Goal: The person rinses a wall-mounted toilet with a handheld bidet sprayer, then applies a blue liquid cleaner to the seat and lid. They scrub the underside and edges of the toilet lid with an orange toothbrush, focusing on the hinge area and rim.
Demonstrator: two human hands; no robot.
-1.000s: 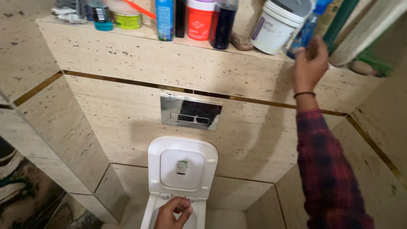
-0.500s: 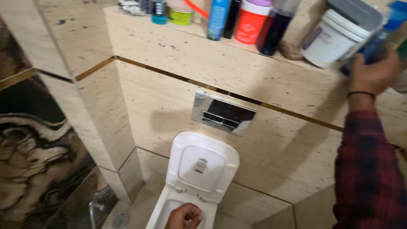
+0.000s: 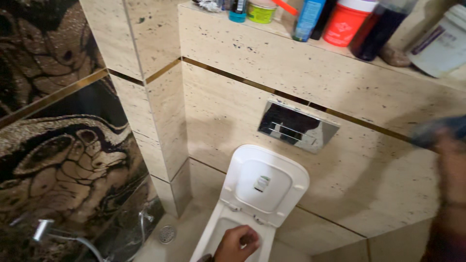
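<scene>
My left hand (image 3: 237, 244) is curled into a fist low in the head view, over the open white toilet bowl (image 3: 209, 242). I see nothing in it. The white toilet lid (image 3: 264, 184) stands raised against the beige tiled wall. At the right edge my right hand (image 3: 454, 162) is motion-blurred and grips a blue bottle (image 3: 433, 131) in front of the wall, below the shelf. A chrome flush plate (image 3: 297, 126) is set in the wall above the lid.
A stone shelf (image 3: 340, 51) along the top carries several bottles, a red tub (image 3: 345, 22) and a white bucket (image 3: 439, 46). A dark marbled wall (image 3: 63, 160) is on the left, with a spray hose (image 3: 58, 235) and a floor drain (image 3: 166, 234) below.
My right hand took the blue bottle off the shelf and brought it down in front of the wall. The view swung left and down. My left hand stayed at the bowl.
</scene>
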